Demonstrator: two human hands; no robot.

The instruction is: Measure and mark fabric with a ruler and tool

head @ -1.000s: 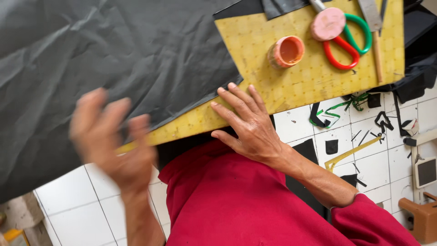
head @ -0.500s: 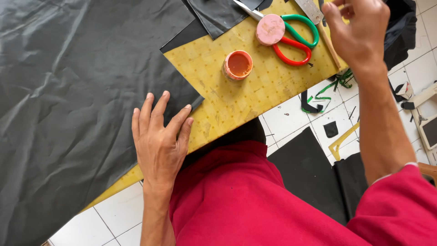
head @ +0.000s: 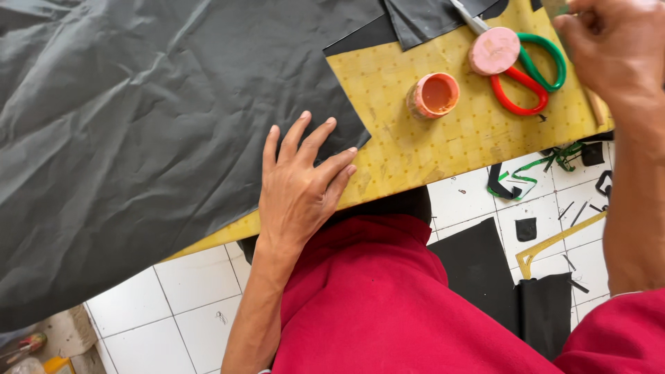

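Note:
My left hand point(head: 301, 190) lies flat, fingers spread, on the near edge of a large crumpled black fabric sheet point(head: 138, 125) where it overlaps a yellow dotted board point(head: 443, 156). My right hand point(head: 613, 45) is at the top right corner, fingers curled around a wooden-handled tool point(head: 596, 107) whose end sticks out below the fist. A small orange pot point(head: 433, 95) stands open on the board. Scissors point(head: 533, 79) with one green and one red loop lie beside it, a pink round disc point(head: 494, 50) resting on them.
White floor tiles point(head: 194, 305) show below the board, strewn with black fabric offcuts point(head: 478, 256), green scraps point(head: 554, 163) and a yellow strip point(head: 554, 242). My red garment point(head: 388, 305) fills the lower middle. More black pieces point(head: 422, 21) lie at the board's far edge.
My left hand came down from a blurred raised pose to rest flat on the black fabric. My right hand left the board's near edge and closed around the tool at the top right.

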